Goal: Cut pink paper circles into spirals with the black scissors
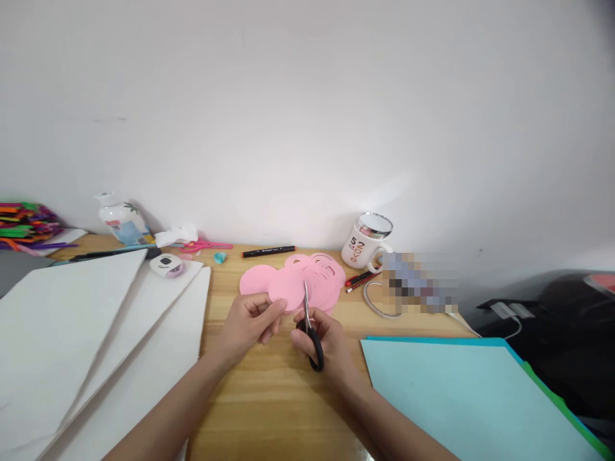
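A pink paper disc (285, 288) is pinched in the left grip (252, 323) above the bench (269, 403); black-handled scissors (316, 351) are grasped in the right grip (329, 346), seemingly at the disc's edge.

A flat, round pink paper disc (287, 285) has black-handled metal scissors (308, 321) at its right edge, blades pointing away; behind it lie another pink paper circle (254, 280), left, and overlapping pink paper cutouts (325, 285), right.
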`<state>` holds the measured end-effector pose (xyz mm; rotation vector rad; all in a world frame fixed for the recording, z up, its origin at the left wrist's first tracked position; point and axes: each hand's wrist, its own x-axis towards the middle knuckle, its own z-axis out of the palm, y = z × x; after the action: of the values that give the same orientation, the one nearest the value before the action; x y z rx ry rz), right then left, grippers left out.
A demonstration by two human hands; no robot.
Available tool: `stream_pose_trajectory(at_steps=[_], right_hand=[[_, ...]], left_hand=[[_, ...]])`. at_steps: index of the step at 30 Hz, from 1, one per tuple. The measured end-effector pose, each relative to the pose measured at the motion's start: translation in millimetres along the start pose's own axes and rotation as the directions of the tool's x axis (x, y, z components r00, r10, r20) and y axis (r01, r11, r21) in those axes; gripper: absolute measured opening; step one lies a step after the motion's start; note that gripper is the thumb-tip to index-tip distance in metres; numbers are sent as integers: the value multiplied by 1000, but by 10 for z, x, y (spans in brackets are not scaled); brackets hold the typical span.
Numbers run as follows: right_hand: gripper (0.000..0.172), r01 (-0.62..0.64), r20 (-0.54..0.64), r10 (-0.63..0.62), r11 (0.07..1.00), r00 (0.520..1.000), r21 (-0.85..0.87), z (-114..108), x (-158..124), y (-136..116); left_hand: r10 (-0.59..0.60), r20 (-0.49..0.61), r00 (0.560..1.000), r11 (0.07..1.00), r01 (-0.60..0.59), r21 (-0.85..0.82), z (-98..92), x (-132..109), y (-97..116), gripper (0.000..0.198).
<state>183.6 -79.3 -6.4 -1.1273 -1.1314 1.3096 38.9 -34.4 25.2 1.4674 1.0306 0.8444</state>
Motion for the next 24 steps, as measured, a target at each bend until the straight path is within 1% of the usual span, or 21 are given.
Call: stream_pose_trajectory(at_steps=[5,10,15,21,24], right_hand=[[32,-34,-7,34,999,999,-9,-7,-10,24],[32,-18,-1,18,1000,1000,-13,-1,-19,26],[32,-15,4,15,1000,1000,3,25,-21,62],[33,11,51,-14,998,999,58,25,-17,124],[34,40,59,-45,996,997,75,13,0,111]], left_hand=[[17,-18,1000,1000,-18,-13,-2,2,-7,39],[38,-34,999,997,-41,-63,0,10,-46,39],[0,-40,999,994,-4,-107,33,7,-30,39],[-53,-59,997,990,45,-131,50,8,-38,33],[-62,-25,998,991,59,-119,40,6,-43,34]])
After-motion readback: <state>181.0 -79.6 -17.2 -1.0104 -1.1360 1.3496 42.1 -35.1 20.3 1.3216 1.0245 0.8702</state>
